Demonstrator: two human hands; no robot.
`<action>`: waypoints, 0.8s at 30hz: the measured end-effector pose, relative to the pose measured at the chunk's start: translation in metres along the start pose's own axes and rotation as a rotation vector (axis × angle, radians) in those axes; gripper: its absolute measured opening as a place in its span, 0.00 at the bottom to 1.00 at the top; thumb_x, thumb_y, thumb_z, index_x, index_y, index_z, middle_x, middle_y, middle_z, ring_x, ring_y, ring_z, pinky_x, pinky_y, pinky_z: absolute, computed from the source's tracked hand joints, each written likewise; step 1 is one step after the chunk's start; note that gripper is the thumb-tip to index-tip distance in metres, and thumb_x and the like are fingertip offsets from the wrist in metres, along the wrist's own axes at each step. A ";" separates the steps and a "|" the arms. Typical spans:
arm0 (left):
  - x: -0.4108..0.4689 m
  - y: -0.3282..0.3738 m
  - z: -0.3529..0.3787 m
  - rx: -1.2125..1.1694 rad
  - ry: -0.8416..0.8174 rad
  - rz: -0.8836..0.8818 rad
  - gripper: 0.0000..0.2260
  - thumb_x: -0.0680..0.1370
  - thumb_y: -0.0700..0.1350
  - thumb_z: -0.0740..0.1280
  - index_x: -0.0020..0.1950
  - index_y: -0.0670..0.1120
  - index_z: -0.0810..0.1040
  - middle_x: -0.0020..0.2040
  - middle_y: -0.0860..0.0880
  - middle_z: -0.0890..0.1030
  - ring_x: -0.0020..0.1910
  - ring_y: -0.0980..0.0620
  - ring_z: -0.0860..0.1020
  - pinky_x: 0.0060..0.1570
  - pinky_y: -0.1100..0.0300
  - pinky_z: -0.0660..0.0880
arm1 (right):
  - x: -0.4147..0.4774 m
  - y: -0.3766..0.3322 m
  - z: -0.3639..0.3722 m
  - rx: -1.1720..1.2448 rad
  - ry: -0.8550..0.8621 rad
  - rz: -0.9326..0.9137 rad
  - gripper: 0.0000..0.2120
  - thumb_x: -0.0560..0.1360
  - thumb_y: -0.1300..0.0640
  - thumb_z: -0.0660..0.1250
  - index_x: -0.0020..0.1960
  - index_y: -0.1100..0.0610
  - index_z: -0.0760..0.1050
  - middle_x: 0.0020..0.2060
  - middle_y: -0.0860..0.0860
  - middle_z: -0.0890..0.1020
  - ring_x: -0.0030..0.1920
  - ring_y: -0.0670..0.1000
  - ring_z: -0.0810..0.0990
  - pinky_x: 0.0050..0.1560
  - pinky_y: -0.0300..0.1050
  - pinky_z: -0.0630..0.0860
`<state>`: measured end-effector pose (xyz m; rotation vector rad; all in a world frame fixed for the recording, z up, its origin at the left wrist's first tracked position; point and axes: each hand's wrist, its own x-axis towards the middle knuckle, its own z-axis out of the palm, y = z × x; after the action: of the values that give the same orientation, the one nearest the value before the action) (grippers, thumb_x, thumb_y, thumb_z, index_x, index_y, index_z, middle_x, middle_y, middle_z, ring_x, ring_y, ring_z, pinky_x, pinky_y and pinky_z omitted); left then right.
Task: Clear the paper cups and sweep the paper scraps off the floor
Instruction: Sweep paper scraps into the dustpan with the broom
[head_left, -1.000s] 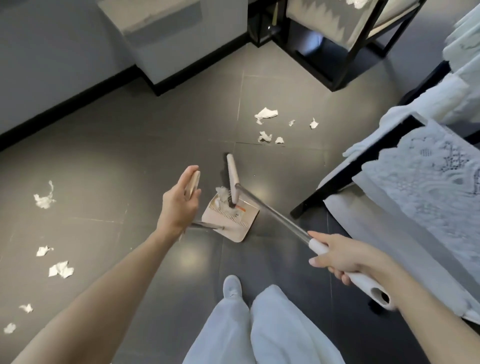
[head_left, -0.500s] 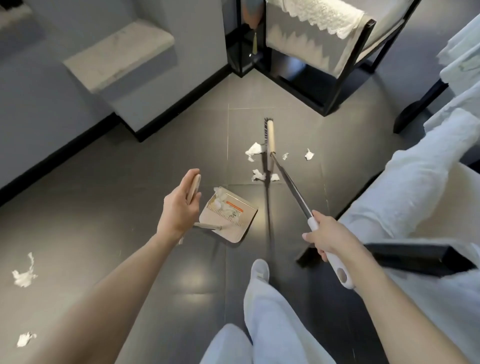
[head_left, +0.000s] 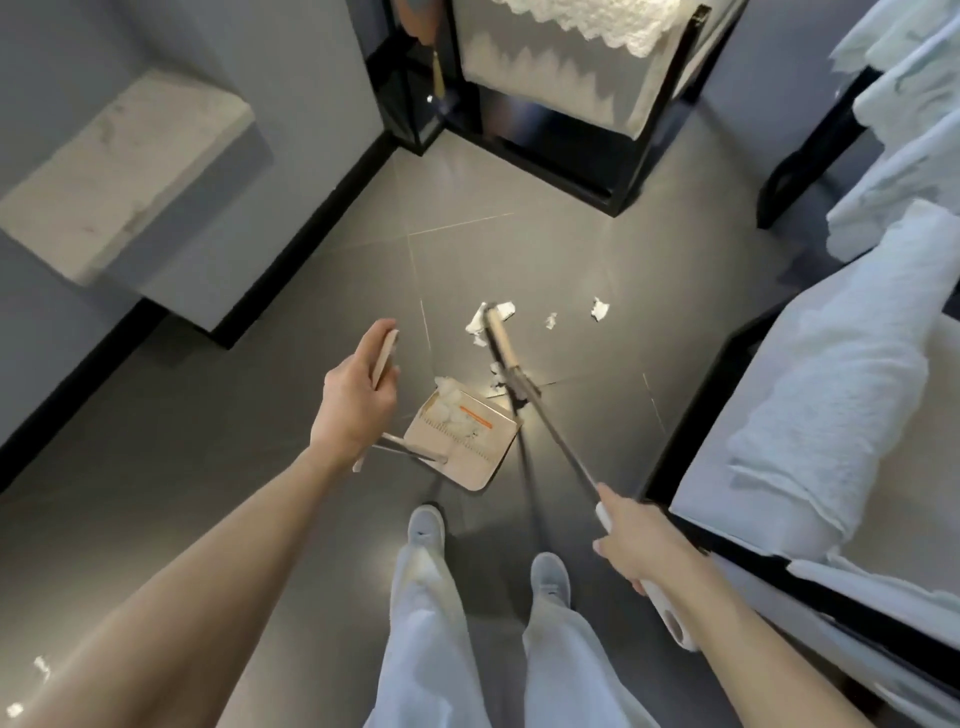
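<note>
The left hand (head_left: 358, 402) has its fingers wrapped on the dustpan (head_left: 465, 441) handle; the right hand (head_left: 636, 540) fingers clamp the broom (head_left: 506, 358). Paper scraps (head_left: 485, 317) lie beyond both, by the broom head.

Open floor (head_left: 291, 467) lies left; chair (head_left: 561, 104) ahead and draped seat (head_left: 810, 415) right hem the scraps (head_left: 600, 310).

place: home sitting room | evidence: tiled floor (head_left: 260, 493); black-framed chairs (head_left: 597, 171) with lace covers (head_left: 587, 21); grey wall (head_left: 311, 78)
</note>
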<state>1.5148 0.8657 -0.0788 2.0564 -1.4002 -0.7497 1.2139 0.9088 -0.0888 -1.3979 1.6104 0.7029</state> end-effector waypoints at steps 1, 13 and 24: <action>0.011 -0.001 -0.003 -0.003 -0.018 0.019 0.19 0.79 0.40 0.62 0.65 0.60 0.66 0.42 0.48 0.76 0.36 0.49 0.74 0.42 0.51 0.77 | -0.004 -0.008 0.001 0.004 -0.042 -0.005 0.34 0.80 0.57 0.60 0.79 0.46 0.45 0.69 0.57 0.69 0.32 0.48 0.74 0.21 0.35 0.68; 0.085 -0.021 -0.054 0.020 -0.204 0.214 0.21 0.79 0.39 0.63 0.71 0.54 0.66 0.51 0.51 0.76 0.48 0.48 0.76 0.52 0.53 0.74 | -0.056 -0.053 -0.025 0.161 0.025 0.059 0.35 0.78 0.52 0.63 0.77 0.38 0.47 0.71 0.53 0.67 0.18 0.45 0.73 0.25 0.36 0.72; 0.171 -0.014 -0.077 0.089 -0.240 0.218 0.22 0.79 0.38 0.63 0.70 0.55 0.66 0.51 0.48 0.76 0.44 0.51 0.76 0.46 0.55 0.73 | 0.036 -0.056 -0.138 0.318 0.242 0.227 0.34 0.79 0.57 0.63 0.79 0.46 0.49 0.41 0.57 0.75 0.27 0.52 0.76 0.25 0.40 0.69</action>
<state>1.6306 0.7192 -0.0595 1.8851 -1.7876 -0.8751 1.2345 0.7621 -0.0495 -1.1109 1.9950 0.3900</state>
